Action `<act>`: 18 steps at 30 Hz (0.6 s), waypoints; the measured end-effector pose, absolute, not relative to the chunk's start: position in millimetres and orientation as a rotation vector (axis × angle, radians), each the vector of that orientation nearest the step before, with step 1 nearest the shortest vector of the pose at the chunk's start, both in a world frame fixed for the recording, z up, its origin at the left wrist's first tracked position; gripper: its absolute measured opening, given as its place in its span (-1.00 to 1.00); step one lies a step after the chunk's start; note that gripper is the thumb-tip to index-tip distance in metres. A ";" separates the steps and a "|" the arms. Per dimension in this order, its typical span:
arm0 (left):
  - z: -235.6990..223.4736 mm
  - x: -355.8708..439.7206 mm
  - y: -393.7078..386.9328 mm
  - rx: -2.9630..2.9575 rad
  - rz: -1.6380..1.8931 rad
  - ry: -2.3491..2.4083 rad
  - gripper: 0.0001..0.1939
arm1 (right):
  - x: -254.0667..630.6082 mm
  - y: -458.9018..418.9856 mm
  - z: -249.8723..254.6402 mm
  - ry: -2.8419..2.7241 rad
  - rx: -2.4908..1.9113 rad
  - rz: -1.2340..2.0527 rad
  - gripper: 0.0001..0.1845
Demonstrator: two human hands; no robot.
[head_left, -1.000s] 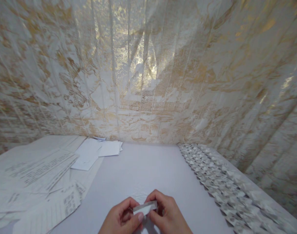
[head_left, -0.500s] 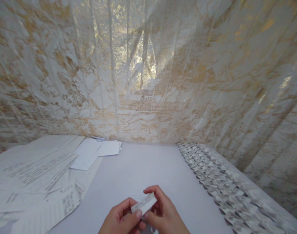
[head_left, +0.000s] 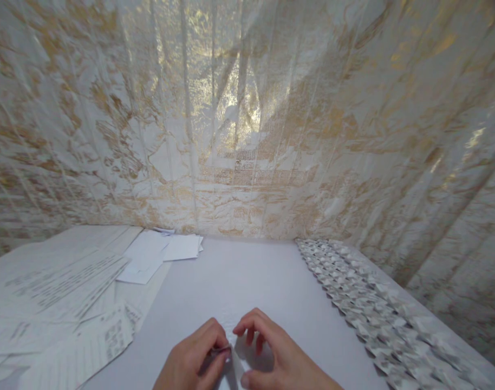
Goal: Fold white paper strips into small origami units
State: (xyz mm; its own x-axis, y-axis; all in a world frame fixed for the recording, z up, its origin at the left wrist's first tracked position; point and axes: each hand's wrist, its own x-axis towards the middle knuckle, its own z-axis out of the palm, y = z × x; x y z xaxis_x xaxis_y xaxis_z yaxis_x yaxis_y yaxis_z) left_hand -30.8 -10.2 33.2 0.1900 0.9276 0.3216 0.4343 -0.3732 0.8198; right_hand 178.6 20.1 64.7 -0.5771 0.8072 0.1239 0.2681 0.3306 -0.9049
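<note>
A small folded piece of white paper point(head_left: 236, 364) is at the bottom centre, seen nearly edge-on. My left hand point(head_left: 196, 355) pinches it between thumb and fingertips. On the other side, my right hand point(head_left: 274, 352) has its fingers curved and apart from the thumb. The tip of the right thumb appears to rest against the paper's lower edge, while the right fingers stand off it. The paper's lowest part runs out of view.
Printed paper sheets point(head_left: 69, 287) are spread on the left of the white table point(head_left: 247, 276). Blank white paper pieces point(head_left: 144, 257) lie at the back left. Rows of folded paper pieces point(head_left: 365, 303) line the right side. A gold-patterned curtain point(head_left: 239, 119) hangs behind.
The folded paper has turned from lying across both hands to standing nearly edge-on. My right fingers have come off it and spread; my left hand has shifted slightly left.
</note>
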 end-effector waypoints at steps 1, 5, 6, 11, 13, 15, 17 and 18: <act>33.8 -32.9 -9.7 2.002 1.119 1.263 -0.83 | 178.7 19.7 64.0 -2.097 -0.947 1.134 -0.47; 31.7 -38.2 -8.2 2.216 1.052 1.281 -0.83 | 175.7 20.8 51.7 -2.262 -0.930 0.945 -0.40; 30.9 -38.6 -8.4 2.252 1.055 1.298 -0.83 | 175.2 21.7 47.7 -2.294 -0.901 0.901 -0.37; 31.5 -34.6 -11.6 2.646 0.968 1.278 -0.82 | 177.0 26.9 27.6 -2.383 -0.792 0.328 -0.67; 32.3 -31.5 -12.6 2.783 0.843 1.289 -0.77 | 177.1 28.2 21.2 -2.438 -0.735 0.066 -0.77; 31.2 -29.2 -12.7 2.842 0.714 1.326 -0.71 | 175.9 29.3 16.9 -2.510 -0.704 -0.112 -0.80; 27.9 -28.7 -11.9 2.868 0.625 1.355 -0.70 | 175.0 30.4 15.9 -2.566 -0.731 -0.184 -0.80; 25.6 -29.2 -11.3 2.883 0.603 1.367 -0.71 | 175.4 31.0 17.2 -2.589 -0.765 -0.180 -0.80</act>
